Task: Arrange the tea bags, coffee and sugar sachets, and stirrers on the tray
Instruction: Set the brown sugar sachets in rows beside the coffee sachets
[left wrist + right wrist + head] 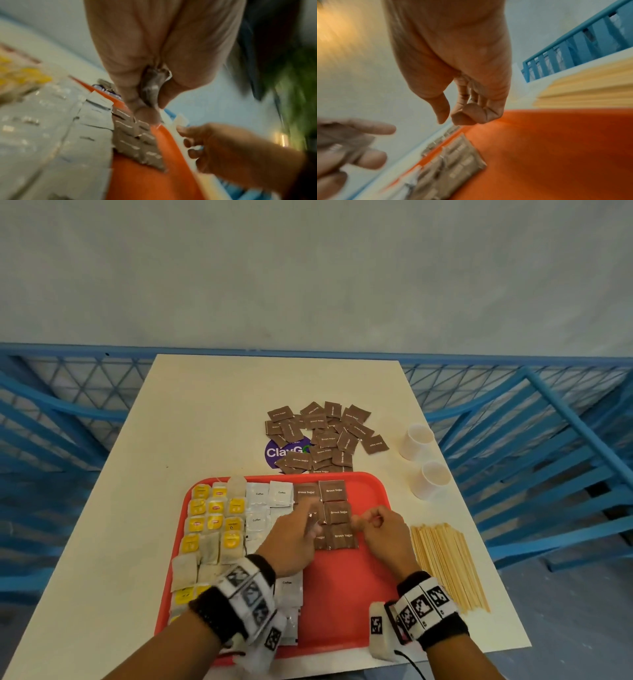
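A white table (212, 419) carries a red tray (346, 604) at its near edge. On the tray, yellow-tagged tea bags (214, 522) fill the left, white sachets printed "Coffee" (257, 498) the middle, brown sachets printed "Brown Sugar" (334, 511) the right. A loose brown sugar pile (325, 436) lies beyond, partly covering a purple "ClayGo" sticker (279, 453). Wooden stirrers (448, 563) lie right of the tray, two white cups (423, 463) farther back. The left hand (294, 539) pinches a brown sachet (151, 86); the right hand (383, 532) is curled, holding nothing.

Red rectangular plastic tray (346, 611) at the surface's near edge, bearing yellow-tagged tea bags (214, 525) at its left, white coffee sachets (258, 508) mid-tray, brown sugar sachets (334, 513) alongside in columns. Loose brown sugar sachets (325, 436) lie beyond the tray; pale wooden stirrers (448, 563) lie at its right.
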Motion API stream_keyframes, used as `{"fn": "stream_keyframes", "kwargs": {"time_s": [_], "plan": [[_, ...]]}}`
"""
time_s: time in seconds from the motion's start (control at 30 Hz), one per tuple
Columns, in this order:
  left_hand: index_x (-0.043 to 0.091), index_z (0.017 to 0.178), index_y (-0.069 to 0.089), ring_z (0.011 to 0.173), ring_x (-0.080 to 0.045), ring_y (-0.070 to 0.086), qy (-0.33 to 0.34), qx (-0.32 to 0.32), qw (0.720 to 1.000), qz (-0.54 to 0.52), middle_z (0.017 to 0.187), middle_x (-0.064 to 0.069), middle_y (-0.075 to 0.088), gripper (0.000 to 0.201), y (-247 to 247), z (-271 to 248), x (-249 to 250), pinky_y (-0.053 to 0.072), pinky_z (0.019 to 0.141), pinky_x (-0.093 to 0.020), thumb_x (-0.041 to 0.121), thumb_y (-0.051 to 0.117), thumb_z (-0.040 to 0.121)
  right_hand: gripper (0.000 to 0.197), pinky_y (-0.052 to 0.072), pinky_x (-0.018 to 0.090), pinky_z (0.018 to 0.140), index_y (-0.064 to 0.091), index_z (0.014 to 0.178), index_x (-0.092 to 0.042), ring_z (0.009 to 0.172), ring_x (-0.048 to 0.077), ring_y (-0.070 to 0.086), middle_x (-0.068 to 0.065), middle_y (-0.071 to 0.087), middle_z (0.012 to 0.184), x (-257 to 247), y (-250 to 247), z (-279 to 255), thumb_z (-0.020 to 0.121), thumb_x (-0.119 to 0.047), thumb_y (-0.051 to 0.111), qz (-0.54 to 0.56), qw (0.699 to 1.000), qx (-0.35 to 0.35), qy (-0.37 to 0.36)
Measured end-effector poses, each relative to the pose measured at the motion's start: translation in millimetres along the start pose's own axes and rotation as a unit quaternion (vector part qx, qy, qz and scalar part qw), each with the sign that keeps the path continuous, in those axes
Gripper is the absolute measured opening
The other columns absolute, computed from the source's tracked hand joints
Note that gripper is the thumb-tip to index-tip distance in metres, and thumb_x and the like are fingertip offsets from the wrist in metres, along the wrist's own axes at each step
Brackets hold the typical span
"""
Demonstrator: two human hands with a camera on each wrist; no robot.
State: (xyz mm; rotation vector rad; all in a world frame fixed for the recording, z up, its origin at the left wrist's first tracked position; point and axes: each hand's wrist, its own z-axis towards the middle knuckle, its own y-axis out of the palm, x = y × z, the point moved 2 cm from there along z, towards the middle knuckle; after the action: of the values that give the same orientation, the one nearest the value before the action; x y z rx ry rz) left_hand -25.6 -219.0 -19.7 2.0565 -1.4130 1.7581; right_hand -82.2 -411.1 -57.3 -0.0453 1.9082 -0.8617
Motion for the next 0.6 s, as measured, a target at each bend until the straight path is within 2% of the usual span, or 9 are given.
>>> {"fn": "stream_keyframes", "kwargs": {"time_s": [0.03, 0.1, 0.17, 0.23, 0.33, 0.43, 0.47, 0.53, 0.6], "plan": [[0.032, 0.136, 0.032, 0.086, -0.024, 0.067, -0.008, -0.051, 0.99, -0.128, 0.11, -0.016, 0.066, 0.057, -5, -10, 2, 0.058, 0.072, -0.034, -0.007, 0.048, 0.097, 0.015, 0.042, 0.022, 0.063, 0.067, 0.082, -0.019, 0.074, 0.01, 0.058, -0.01, 0.064, 0.077, -11, -6, -9, 0.088, -0.032, 0.072, 0.033, 0.999, -0.013, -0.036], [0.033, 0.136, 0.033, 0.088, -0.029, 0.07, -0.024, -0.136, 0.938, -0.319, 0.111, -0.023, 0.068, 0.063, -13, -30, 9, 0.059, 0.073, -0.033, -0.013, 0.048, 0.096, 0.01, 0.045, 0.023, 0.064, 0.072, 0.086, -0.022, 0.071, 0.006, 0.058, -0.011, 0.068, 0.075, -40, -16, -32, 0.09, -0.031, 0.071, 0.11, 0.984, -0.087, -0.106], [0.032, 0.139, 0.035, 0.095, -0.035, 0.071, -0.014, -0.175, 0.907, -0.382, 0.108, -0.023, 0.07, 0.064, -20, -47, 16, 0.06, 0.076, -0.035, -0.011, 0.052, 0.096, 0.009, 0.05, 0.027, 0.067, 0.075, 0.09, -0.02, 0.07, 0.005, 0.06, -0.009, 0.071, 0.078, -66, -17, -57, 0.091, -0.029, 0.071, 0.129, 0.961, -0.188, -0.159], [0.029, 0.14, 0.036, 0.098, -0.038, 0.07, -0.008, -0.193, 0.897, -0.397, 0.105, -0.021, 0.071, 0.062, -24, -59, 21, 0.061, 0.077, -0.037, -0.008, 0.055, 0.095, 0.01, 0.047, 0.026, 0.064, 0.076, 0.086, -0.017, 0.065, 0.005, 0.057, -0.005, 0.069, 0.071, -80, -15, -73, 0.089, -0.026, 0.073, 0.095, 0.952, -0.215, -0.197], [0.016, 0.131, 0.049, 0.094, -0.036, 0.072, 0.005, -0.185, 0.914, -0.361, 0.104, -0.021, 0.072, 0.041, -31, -74, 24, 0.062, 0.071, -0.034, 0.0, 0.061, 0.094, 0.017, 0.042, 0.022, 0.059, 0.075, 0.074, -0.014, 0.057, 0.004, 0.054, -0.002, 0.068, 0.063, -85, -16, -85, 0.088, -0.024, 0.074, 0.116, 0.961, -0.174, -0.183], [0.003, 0.108, 0.061, 0.082, -0.03, 0.074, 0.012, -0.103, 0.952, -0.287, 0.096, -0.02, 0.075, 0.016, -37, -90, 20, 0.06, 0.06, -0.029, 0.01, 0.064, 0.095, 0.023, 0.037, 0.023, 0.056, 0.072, 0.069, -0.017, 0.052, 0.003, 0.048, -0.007, 0.062, 0.057, -84, -15, -96, 0.089, -0.027, 0.072, 0.162, 0.963, -0.16, -0.142], [0.001, 0.102, 0.063, 0.08, -0.031, 0.075, 0.016, -0.066, 0.962, -0.266, 0.092, -0.02, 0.075, 0.017, -38, -94, 19, 0.059, 0.058, -0.029, 0.017, 0.062, 0.097, 0.023, 0.036, 0.024, 0.055, 0.071, 0.068, -0.019, 0.052, 0.004, 0.047, -0.007, 0.061, 0.056, -84, -14, -101, 0.089, -0.027, 0.072, 0.171, 0.962, -0.16, -0.144], [0.0, 0.092, 0.063, 0.074, -0.033, 0.074, 0.041, -0.003, 0.972, -0.23, 0.085, -0.021, 0.073, 0.032, -39, -101, 18, 0.057, 0.054, -0.031, 0.029, 0.053, 0.101, 0.02, 0.038, 0.022, 0.054, 0.07, 0.071, -0.019, 0.051, 0.004, 0.048, -0.008, 0.06, 0.056, -92, -12, -113, 0.09, -0.026, 0.071, 0.184, 0.956, -0.165, -0.156], [0.002, 0.089, 0.064, 0.066, -0.031, 0.072, 0.079, 0.023, 0.977, -0.196, 0.08, -0.02, 0.071, 0.04, -39, -107, 18, 0.054, 0.05, -0.03, 0.035, 0.046, 0.102, 0.019, 0.041, 0.017, 0.054, 0.072, 0.079, -0.013, 0.053, 0.001, 0.055, -0.008, 0.066, 0.061, -99, -10, -122, 0.092, -0.026, 0.067, 0.193, 0.952, -0.173, -0.162]]}}
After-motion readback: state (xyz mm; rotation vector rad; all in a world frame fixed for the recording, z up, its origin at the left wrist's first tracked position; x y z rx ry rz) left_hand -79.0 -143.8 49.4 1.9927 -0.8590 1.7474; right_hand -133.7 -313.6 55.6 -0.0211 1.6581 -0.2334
